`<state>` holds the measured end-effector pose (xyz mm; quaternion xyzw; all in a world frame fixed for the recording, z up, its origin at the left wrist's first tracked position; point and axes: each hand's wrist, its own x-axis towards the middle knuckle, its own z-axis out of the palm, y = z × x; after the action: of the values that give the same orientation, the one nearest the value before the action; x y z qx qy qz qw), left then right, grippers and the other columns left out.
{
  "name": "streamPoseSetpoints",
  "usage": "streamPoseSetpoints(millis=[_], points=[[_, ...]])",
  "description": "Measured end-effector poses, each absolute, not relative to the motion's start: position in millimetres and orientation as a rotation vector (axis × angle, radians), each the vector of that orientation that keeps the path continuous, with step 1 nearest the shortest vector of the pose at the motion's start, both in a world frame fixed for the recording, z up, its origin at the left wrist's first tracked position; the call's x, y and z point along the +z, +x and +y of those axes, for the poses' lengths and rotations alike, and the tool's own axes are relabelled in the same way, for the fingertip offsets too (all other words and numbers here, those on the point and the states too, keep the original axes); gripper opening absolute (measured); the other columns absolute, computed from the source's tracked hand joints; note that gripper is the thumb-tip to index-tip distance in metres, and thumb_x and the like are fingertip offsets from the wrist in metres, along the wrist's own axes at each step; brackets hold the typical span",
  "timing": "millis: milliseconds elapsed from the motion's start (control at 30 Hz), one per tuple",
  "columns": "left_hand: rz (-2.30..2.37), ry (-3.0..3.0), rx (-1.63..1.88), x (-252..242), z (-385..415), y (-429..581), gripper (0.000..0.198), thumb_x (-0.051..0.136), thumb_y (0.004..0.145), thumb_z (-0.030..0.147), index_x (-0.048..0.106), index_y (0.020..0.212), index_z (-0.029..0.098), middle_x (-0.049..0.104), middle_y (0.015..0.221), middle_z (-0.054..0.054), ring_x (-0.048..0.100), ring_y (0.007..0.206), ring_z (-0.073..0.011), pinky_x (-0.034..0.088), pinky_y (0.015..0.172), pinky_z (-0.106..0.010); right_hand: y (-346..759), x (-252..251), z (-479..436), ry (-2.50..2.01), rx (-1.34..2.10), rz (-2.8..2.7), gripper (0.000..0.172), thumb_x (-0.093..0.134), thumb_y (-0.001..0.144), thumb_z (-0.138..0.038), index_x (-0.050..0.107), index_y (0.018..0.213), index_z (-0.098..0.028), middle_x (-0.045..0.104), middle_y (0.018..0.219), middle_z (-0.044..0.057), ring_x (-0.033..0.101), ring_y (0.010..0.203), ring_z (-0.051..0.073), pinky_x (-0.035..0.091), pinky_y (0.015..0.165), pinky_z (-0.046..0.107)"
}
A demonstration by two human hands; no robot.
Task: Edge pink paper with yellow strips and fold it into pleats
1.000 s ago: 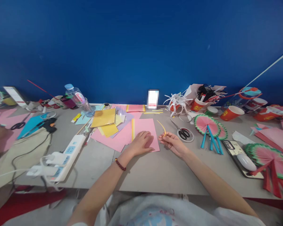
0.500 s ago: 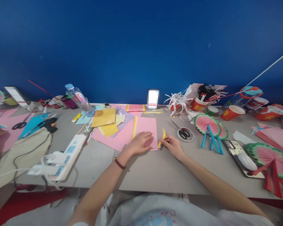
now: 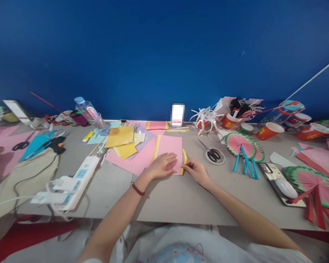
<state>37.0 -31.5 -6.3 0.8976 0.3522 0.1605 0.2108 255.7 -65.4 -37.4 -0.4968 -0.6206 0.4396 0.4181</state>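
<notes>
A pink sheet of paper [image 3: 170,144] lies in front of me with a yellow strip along its left side. My left hand [image 3: 163,164] rests flat on its lower part, fingers stretched out. At the sheet's right edge, my right hand [image 3: 196,171] pinches a narrow yellow paper strip [image 3: 184,157]. The strip's lower end meets the sheet's edge, while its upper end curves slightly away. Scissors [image 3: 214,155] with black handles lie on a roll of white tape [image 3: 224,159], right of the sheet.
Yellow paper packs [image 3: 120,136] and a tilted plastic bottle [image 3: 91,114] are at the left, behind a power strip [image 3: 80,182]. Watermelon-patterned paper fans [image 3: 239,144], a phone with a mouse [image 3: 286,187] on it and red paper cups [image 3: 270,130] are at the right.
My right hand has moved left, bringing the yellow strip from beside the pink sheet onto its right edge. My left hand stays on the sheet.
</notes>
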Motion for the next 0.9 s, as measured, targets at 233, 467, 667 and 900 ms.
streamPoseSetpoints(millis=[233,467,667,900], points=[[0.972,2.495,0.451,-5.1,-32.0,37.1,0.061,0.057,0.083,0.050,0.043,0.136,0.022,0.044,0.143,-0.006,0.036,0.135,-0.0187,0.024,0.116,-0.039,256.2,-38.1,-65.9,-1.296,0.966,-1.674,0.019,0.062,0.078,-0.039,0.058,0.071,-0.023,0.062,0.066,-0.002,0.055,0.062,0.016,0.043,0.062,0.029],[0.993,2.503,0.468,-2.7,-34.6,38.8,0.061,0.061,0.080,0.045,0.045,0.134,0.021,0.045,0.142,-0.006,0.038,0.134,-0.0189,0.025,0.116,-0.038,254.7,-37.3,-65.7,-1.307,0.927,-1.694,0.020,0.061,0.079,-0.040,0.058,0.071,-0.022,0.062,0.066,-0.001,0.054,0.062,0.016,0.042,0.062,0.029],[1.003,2.486,0.441,-1.1,-35.6,40.0,0.059,0.063,0.078,0.042,0.048,0.131,0.020,0.044,0.143,-0.007,0.038,0.134,-0.0209,0.025,0.116,-0.040,253.9,-38.1,-64.0,-1.299,0.940,-1.712,0.023,0.058,0.079,-0.042,0.057,0.070,-0.020,0.061,0.066,-0.001,0.054,0.063,0.015,0.042,0.063,0.027],[0.998,2.474,0.491,-1.9,-36.1,39.9,0.057,0.062,0.079,0.044,0.049,0.130,0.022,0.045,0.142,-0.007,0.039,0.133,-0.0219,0.026,0.115,-0.042,253.6,-37.8,-64.4,-1.300,0.941,-1.724,0.022,0.057,0.081,-0.041,0.056,0.071,-0.021,0.060,0.066,-0.002,0.053,0.061,0.014,0.041,0.060,0.026]])
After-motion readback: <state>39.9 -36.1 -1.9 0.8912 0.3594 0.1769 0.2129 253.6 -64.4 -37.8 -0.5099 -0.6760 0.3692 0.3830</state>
